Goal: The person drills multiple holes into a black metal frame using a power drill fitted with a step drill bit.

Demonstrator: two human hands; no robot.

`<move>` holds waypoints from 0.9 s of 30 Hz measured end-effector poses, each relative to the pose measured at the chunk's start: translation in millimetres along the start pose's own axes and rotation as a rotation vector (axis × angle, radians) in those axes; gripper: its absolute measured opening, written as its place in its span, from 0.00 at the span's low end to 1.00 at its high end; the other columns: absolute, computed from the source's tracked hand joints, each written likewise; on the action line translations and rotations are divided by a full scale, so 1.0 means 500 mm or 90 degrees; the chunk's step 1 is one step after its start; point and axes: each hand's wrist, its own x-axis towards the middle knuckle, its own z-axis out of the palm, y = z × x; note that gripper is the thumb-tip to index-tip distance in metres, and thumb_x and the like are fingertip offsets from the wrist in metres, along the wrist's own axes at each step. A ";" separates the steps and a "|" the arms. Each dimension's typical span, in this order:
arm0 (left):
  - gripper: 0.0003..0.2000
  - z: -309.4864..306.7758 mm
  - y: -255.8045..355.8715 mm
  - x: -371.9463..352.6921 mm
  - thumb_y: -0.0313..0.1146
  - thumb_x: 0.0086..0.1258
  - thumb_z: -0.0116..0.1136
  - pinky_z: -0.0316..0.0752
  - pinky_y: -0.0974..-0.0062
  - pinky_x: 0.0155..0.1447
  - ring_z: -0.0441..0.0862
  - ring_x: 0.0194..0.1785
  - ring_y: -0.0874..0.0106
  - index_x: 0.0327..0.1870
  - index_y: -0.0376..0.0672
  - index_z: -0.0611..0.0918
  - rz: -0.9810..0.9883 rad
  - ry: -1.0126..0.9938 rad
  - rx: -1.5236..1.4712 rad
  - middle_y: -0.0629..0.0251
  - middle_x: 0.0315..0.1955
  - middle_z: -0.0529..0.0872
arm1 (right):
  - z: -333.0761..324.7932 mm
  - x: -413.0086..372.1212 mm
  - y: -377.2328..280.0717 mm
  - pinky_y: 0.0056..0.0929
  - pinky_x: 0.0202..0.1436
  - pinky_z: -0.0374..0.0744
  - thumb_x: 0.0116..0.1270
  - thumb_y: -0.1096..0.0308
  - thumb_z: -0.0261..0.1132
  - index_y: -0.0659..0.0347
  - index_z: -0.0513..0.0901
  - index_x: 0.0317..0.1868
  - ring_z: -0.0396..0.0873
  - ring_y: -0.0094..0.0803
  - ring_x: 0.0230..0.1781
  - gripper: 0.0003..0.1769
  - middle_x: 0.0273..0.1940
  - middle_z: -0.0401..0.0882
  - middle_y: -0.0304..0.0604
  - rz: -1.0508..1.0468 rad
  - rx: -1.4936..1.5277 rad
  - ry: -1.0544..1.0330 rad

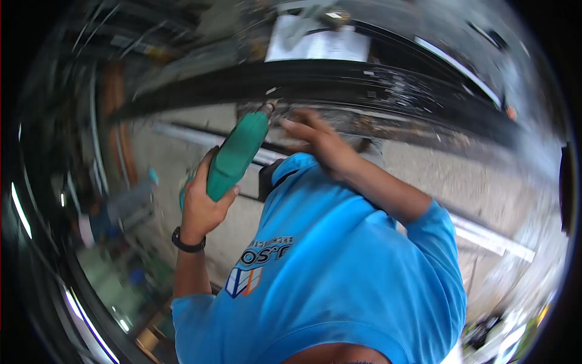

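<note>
My left hand (203,209), with a dark band on its wrist, is wrapped round the rear of a green power drill (236,155). The drill's chuck points up and slightly right, and its front end is right at the near edge of a long black metal bar (327,82). Close to the right of the chuck is my right hand (318,136), its fingers apart and partly bent, with nothing seen in them. Metal chips and bright specks lie on the bar's right part.
Beyond the bar lie white paper sheets (324,45) with a blurred roundish object (337,17) over them. Pale metal strips (491,236) run below the bar, over a concrete floor (467,176). Brown lengths (123,145) stand at left.
</note>
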 end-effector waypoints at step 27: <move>0.34 0.178 0.227 0.201 0.49 0.73 0.70 0.77 0.69 0.61 0.84 0.55 0.67 0.71 0.34 0.74 0.124 -0.143 0.004 0.55 0.54 0.86 | -0.253 -0.445 -0.462 0.34 0.45 0.91 0.49 0.72 0.86 0.51 0.79 0.59 0.92 0.45 0.46 0.37 0.46 0.90 0.47 -0.574 -1.314 0.249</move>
